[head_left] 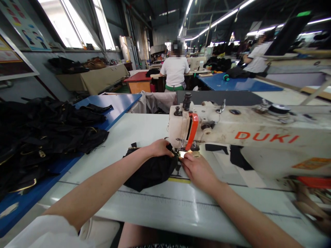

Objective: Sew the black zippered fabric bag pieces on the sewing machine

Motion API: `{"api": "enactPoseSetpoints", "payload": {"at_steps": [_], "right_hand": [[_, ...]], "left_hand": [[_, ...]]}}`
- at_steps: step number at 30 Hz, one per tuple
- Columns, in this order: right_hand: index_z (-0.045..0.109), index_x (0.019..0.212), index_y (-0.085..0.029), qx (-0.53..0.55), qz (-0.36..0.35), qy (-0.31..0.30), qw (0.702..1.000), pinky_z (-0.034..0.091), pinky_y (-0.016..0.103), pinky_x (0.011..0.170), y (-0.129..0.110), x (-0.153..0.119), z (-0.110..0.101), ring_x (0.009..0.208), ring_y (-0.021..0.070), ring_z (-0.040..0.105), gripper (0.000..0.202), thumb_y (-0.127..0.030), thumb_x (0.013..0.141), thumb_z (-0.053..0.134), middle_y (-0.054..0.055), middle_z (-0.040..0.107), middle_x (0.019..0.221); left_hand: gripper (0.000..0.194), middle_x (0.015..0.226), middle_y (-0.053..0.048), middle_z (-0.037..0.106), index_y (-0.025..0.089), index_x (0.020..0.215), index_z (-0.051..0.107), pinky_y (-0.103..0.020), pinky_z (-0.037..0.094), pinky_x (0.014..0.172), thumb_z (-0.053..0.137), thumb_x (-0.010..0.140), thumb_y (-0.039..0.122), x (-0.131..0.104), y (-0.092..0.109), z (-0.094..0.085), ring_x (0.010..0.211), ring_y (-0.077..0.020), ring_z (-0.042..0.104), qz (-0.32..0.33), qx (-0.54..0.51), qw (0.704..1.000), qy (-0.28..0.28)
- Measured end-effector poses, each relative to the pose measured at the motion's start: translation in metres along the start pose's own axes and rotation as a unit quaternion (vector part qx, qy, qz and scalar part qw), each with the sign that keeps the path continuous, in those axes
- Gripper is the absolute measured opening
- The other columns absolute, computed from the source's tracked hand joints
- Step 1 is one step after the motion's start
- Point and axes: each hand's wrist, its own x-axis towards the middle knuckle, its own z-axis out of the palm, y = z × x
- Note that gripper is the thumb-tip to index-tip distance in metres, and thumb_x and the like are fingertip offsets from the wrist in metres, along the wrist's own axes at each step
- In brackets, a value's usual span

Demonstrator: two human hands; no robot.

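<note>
A white sewing machine (pixel 258 127) with orange letters stands on the pale table (pixel 134 129). Left of its needle lies a bunched black cloth piece (pixel 152 172). My left hand (pixel 161 148) is closed on the upper right part of this cloth, beside the needle area. Just right of the needle, my right hand (pixel 196 168) has its fingers close together at the machine's foot; whatever they hold, if anything, is too small to make out. A small lamp lights the spot between the hands.
A big heap of black pieces with zippers (pixel 51 131) covers much of the blue table (pixel 121 100) at the left. Small black scraps (pixel 240 158) lie under the machine arm. A person in a white shirt (pixel 176 70) sits ahead; another person (pixel 260 57) is at the right.
</note>
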Motion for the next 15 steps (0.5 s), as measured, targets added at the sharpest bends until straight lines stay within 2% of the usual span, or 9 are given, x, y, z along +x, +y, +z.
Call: {"api": "enactPoseSetpoints", "payload": {"at_steps": [5, 10, 15], "right_hand": [[0.066, 0.099, -0.018, 0.0, -0.008, 0.003, 1.0, 0.036, 0.033, 0.07, 0.0002, -0.0036, 0.0022, 0.078, 0.0189, 0.051, 0.022, -0.02, 0.092, 0.045, 0.007, 0.059, 0.089], [0.066, 0.096, -0.017, -0.008, -0.004, -0.015, 1.0, 0.036, 0.033, 0.069, -0.0009, -0.004, -0.0006, 0.076, 0.019, 0.05, 0.018, -0.019, 0.091, 0.048, 0.007, 0.059, 0.088], [0.065, 0.094, -0.018, -0.013, -0.005, -0.003, 1.0, 0.036, 0.033, 0.073, -0.0012, -0.0042, -0.0011, 0.081, 0.0196, 0.05, 0.019, -0.019, 0.092, 0.046, 0.007, 0.059, 0.089]], "left_hand": [[0.038, 0.089, -0.002, 0.072, 0.017, 0.096, 0.07, -0.029, 0.048, 0.081, 0.074, 0.06, 0.03, -0.0013, 0.0004, 0.0, 0.089, -0.0243, 0.063, 0.005, 0.003, 1.0, -0.001], [0.04, 0.092, -0.003, 0.072, 0.017, 0.097, 0.069, -0.03, 0.047, 0.083, 0.074, 0.06, 0.031, -0.0011, -0.0001, -0.0002, 0.093, -0.0252, 0.062, 0.018, 0.013, 1.0, 0.005], [0.041, 0.094, -0.004, 0.072, 0.016, 0.098, 0.069, -0.031, 0.047, 0.084, 0.073, 0.061, 0.034, -0.0007, -0.0021, 0.0001, 0.092, -0.025, 0.063, 0.026, 0.003, 1.0, 0.009]]}}
